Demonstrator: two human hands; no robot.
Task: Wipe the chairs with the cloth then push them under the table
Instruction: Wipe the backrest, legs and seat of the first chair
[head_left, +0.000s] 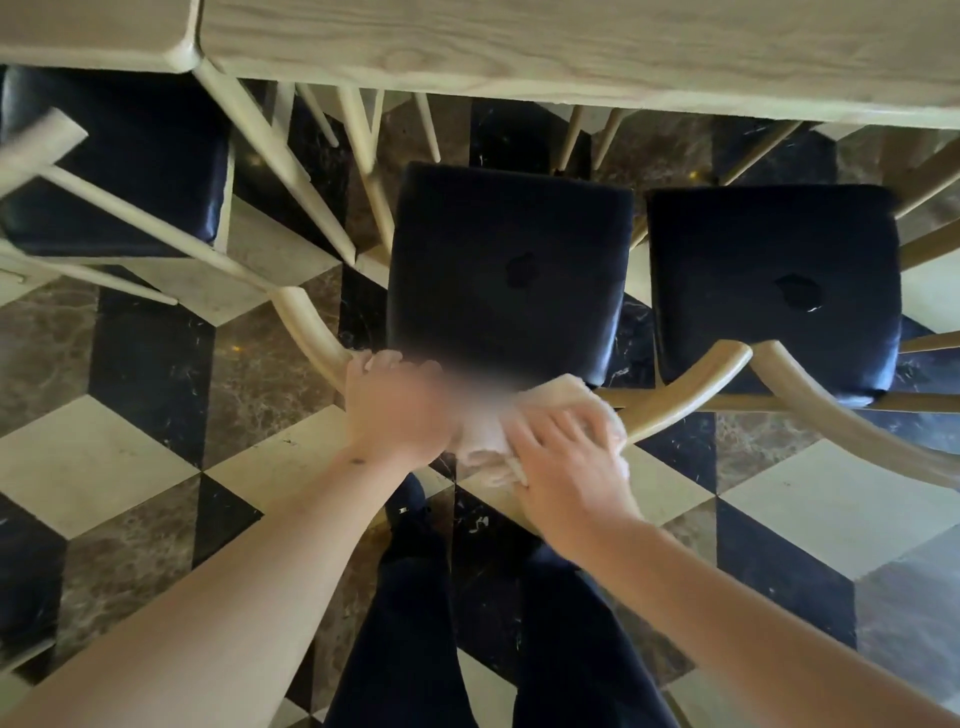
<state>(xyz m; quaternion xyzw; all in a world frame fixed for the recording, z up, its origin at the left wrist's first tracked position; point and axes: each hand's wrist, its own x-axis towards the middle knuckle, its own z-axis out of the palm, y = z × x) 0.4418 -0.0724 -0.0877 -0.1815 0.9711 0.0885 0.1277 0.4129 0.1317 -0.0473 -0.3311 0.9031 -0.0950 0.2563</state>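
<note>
With the left hand (397, 402) grasping the middle chair (506, 270) backrest and the right hand (563, 457) flat, fingers released, pressing the cloth (488, 441) there, wiping is underway; pushing chairs under the surface (571, 47) remains.

Three chairs (506, 270) side by side before table (571, 47)
</note>
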